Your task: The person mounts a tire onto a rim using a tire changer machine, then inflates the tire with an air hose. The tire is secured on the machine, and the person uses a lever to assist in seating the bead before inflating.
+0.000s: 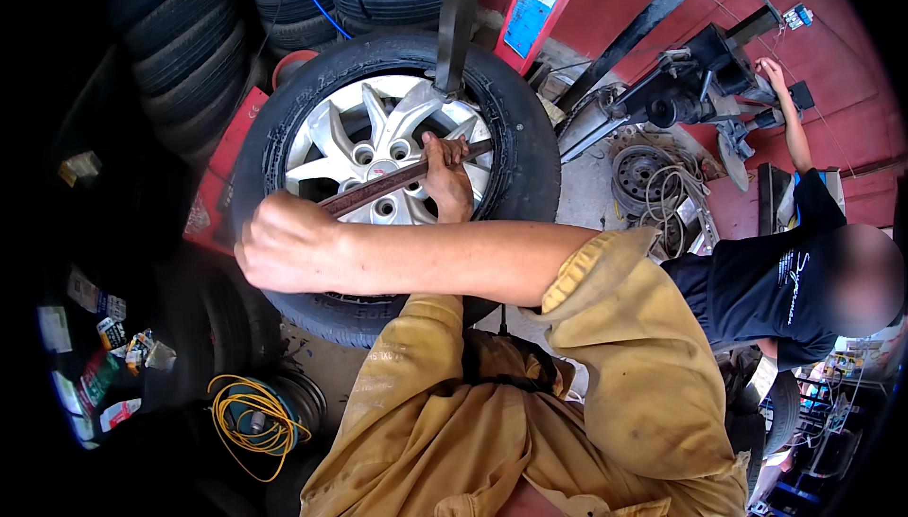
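Note:
A black tire (534, 153) lies flat with a silver spoked alloy wheel (326, 129) inside it. Across the spokes runs a rusty flat tire lever (374, 192), slanting up toward the rim's right side. My right hand (293, 247) is closed in a fist at the lever's left end, with its forearm crossing over to the left. Under that forearm reaches my left hand (447, 181), its fingers wrapped round the lever toward its right end. The lever's right tip meets the inner edge of the tire. A dark metal post (456, 25) comes down onto the rim at the top.
Stacked tires (184, 44) stand at the back left. Red machine panels (222, 172) show beside the wheel. A yellow coiled hose (251, 418) lies at lower left. On the right, a person in a black shirt (757, 285) reaches to a machine arm (700, 63); a steel wheel (643, 175) is nearby.

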The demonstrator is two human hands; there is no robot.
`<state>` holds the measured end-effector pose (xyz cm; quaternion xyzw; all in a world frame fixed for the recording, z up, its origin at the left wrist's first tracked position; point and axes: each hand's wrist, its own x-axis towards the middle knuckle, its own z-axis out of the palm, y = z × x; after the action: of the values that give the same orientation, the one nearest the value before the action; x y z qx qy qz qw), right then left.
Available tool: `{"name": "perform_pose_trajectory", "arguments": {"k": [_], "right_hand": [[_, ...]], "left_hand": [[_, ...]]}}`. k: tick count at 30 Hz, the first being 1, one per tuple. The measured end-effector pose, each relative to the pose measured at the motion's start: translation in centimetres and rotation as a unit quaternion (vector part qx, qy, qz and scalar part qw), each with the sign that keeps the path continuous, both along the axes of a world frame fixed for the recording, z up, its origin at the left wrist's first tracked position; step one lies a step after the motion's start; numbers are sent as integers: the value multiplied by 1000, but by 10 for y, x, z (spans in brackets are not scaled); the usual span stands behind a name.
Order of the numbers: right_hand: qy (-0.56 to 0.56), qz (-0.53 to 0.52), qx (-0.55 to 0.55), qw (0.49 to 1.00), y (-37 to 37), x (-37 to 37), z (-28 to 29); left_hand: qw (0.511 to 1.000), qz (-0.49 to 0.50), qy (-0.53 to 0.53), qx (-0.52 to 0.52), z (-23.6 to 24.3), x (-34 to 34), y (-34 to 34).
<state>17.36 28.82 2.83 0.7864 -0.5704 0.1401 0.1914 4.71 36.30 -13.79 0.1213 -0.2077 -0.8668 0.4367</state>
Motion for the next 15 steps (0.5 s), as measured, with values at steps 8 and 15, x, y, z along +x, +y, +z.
{"name": "perform_pose_trajectory", "arguments": {"k": [8, 15], "right_hand": [[-69, -59, -327, 941, 130, -96, 77], [-263, -484, -517, 655, 389, -210, -4]], "left_hand": [[884, 5, -339, -322, 18, -23, 37], [643, 1, -330, -692, 3, -76, 131]]}}
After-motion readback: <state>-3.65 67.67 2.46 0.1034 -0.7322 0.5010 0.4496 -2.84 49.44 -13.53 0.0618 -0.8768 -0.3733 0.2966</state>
